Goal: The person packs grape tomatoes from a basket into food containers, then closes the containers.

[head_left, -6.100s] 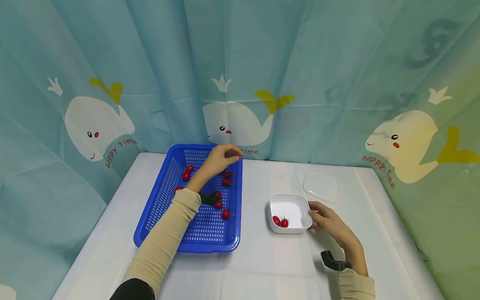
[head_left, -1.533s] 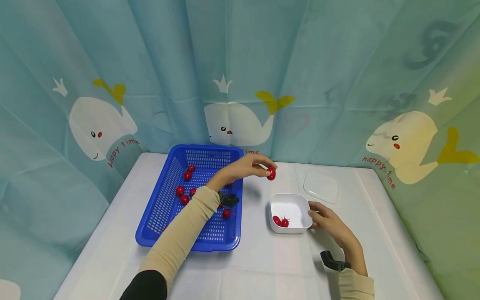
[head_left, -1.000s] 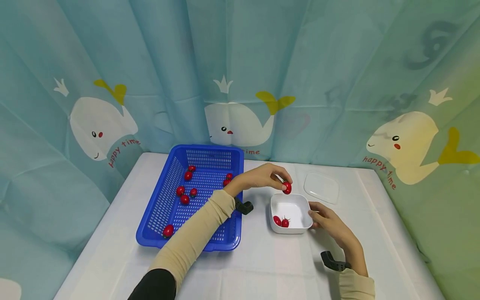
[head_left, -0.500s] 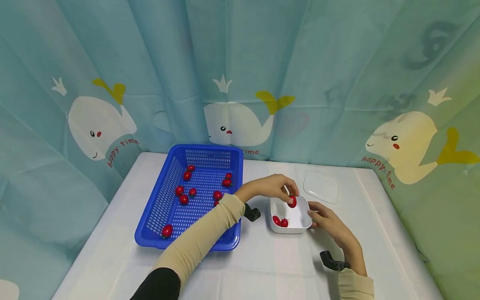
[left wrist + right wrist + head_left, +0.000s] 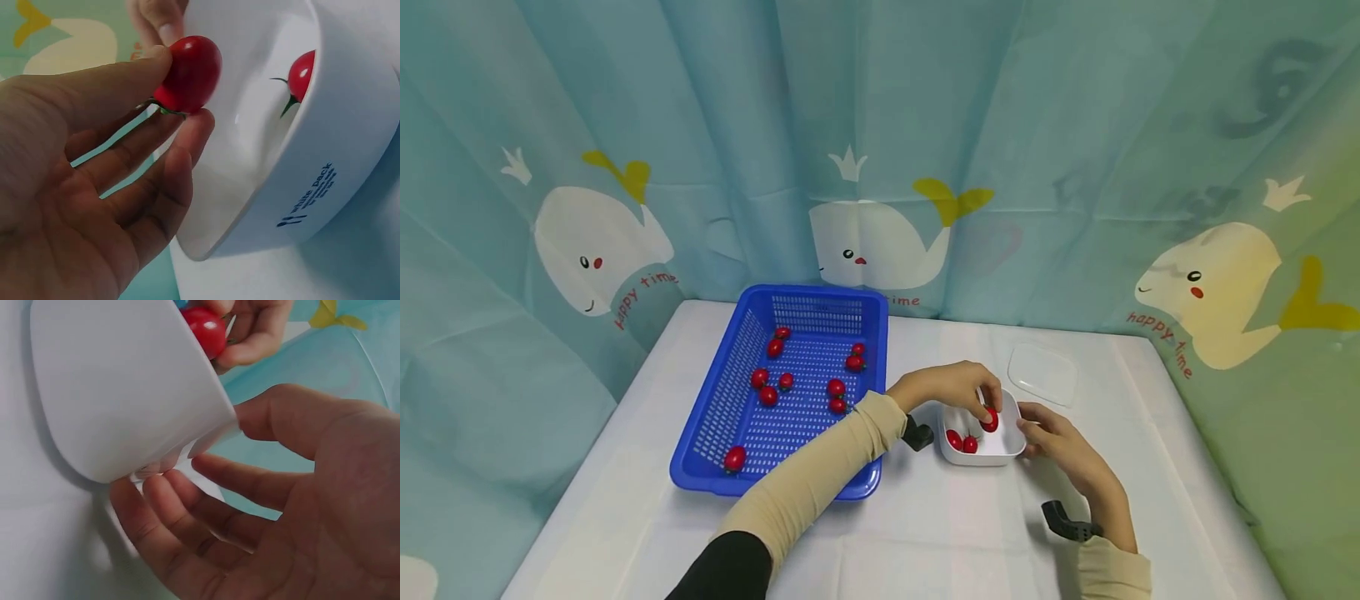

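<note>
My left hand (image 5: 957,386) pinches a red cherry tomato (image 5: 195,74) between thumb and fingertips, over the inside of a white square box (image 5: 985,459). Green sepals show on the tomato's lower side in the left wrist view. Two more tomatoes (image 5: 970,444) lie at the near left of the box floor. With thumb at the rim and fingers along the outer wall, my right hand (image 5: 250,500) grips the box's right side. The box rests on the white-covered table.
Left of the box stands a blue perforated basket (image 5: 681,475) with several tomatoes (image 5: 735,458) scattered inside. A clear flat lid (image 5: 1042,373) lies behind the box on the table. A whale-print curtain (image 5: 880,125) hangs along the back and sides.
My left hand has come from over the basket's far right, carrying a tomato rightward and then down into the box opening. My right hand has kept its place on the box.
</note>
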`<state>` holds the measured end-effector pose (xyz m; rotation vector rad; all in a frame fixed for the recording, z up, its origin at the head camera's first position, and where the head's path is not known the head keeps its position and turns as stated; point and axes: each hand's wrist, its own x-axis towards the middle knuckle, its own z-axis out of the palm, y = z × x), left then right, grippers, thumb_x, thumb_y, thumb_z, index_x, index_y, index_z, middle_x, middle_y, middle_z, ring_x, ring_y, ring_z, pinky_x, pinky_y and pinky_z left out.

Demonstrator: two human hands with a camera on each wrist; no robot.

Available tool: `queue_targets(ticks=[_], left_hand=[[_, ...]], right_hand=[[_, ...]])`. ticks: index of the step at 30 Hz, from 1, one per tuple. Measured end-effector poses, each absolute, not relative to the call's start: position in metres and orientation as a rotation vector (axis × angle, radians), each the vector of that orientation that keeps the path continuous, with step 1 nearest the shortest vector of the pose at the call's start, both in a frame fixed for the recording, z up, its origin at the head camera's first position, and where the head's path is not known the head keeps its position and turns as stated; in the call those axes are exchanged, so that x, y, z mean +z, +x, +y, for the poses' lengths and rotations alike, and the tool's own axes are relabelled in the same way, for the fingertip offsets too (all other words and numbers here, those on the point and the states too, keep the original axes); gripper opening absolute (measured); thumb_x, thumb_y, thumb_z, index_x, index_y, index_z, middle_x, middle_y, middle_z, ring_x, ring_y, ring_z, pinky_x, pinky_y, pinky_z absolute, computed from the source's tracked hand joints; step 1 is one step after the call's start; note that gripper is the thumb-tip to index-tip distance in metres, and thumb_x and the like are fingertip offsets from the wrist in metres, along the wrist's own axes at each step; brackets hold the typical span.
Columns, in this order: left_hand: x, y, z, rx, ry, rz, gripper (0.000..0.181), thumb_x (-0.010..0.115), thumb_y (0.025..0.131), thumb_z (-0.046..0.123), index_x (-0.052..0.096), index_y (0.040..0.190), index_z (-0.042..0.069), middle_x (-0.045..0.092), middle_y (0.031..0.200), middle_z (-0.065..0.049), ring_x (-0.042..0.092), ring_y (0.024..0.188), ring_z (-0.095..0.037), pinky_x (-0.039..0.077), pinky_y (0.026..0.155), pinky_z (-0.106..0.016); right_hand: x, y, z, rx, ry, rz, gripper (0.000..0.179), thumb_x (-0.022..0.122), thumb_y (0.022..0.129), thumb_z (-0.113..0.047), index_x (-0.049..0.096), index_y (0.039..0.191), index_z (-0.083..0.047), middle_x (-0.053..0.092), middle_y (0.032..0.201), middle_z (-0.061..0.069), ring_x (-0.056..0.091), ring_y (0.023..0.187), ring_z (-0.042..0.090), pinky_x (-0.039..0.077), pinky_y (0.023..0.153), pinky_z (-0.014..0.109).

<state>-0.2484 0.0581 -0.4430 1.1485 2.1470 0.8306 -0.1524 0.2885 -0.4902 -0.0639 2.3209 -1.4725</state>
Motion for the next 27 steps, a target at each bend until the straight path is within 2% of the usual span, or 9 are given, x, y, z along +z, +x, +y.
queue_targets(ticks=[7, 20, 27], left_hand=[[-0.442, -0.244, 0.066, 0.769, 1.115, 2.177, 0.016, 0.079, 0.092, 0.009, 0.075, 0.107, 0.008, 0.073, 0.104, 0.000, 0.063, 0.097, -0.007, 0.049, 0.085, -0.014], [-0.449, -0.237, 0.072, 0.625, 1.116, 2.158, 0.013, 0.079, 0.091, 0.007, 0.076, 0.103, 0.009, 0.071, 0.098, 0.000, 0.059, 0.089, -0.005, 0.047, 0.078, -0.014], [-0.453, -0.235, 0.072, 0.583, 1.106, 2.172, 0.012, 0.080, 0.091, 0.010, 0.075, 0.102, 0.011, 0.068, 0.096, 0.004, 0.057, 0.088, -0.005, 0.046, 0.078, -0.014]], right_hand=[[-0.484, -0.154, 0.287, -1.473, -0.064, 2.283, 0.057, 0.052, 0.107, -0.021, 0.038, 0.153, 0.009, 0.044, 0.155, 0.031, 0.063, 0.117, 0.026, 0.060, 0.087, 0.027], [-0.484, -0.155, 0.287, -1.506, -0.057, 2.267, 0.053, 0.050, 0.106, -0.017, 0.040, 0.152, 0.009, 0.047, 0.151, 0.031, 0.062, 0.107, 0.014, 0.059, 0.086, 0.027], [-0.486, -0.154, 0.288, -1.533, -0.085, 2.244, 0.054, 0.049, 0.106, -0.016, 0.039, 0.152, 0.009, 0.046, 0.151, 0.032, 0.062, 0.106, 0.015, 0.059, 0.085, 0.028]])
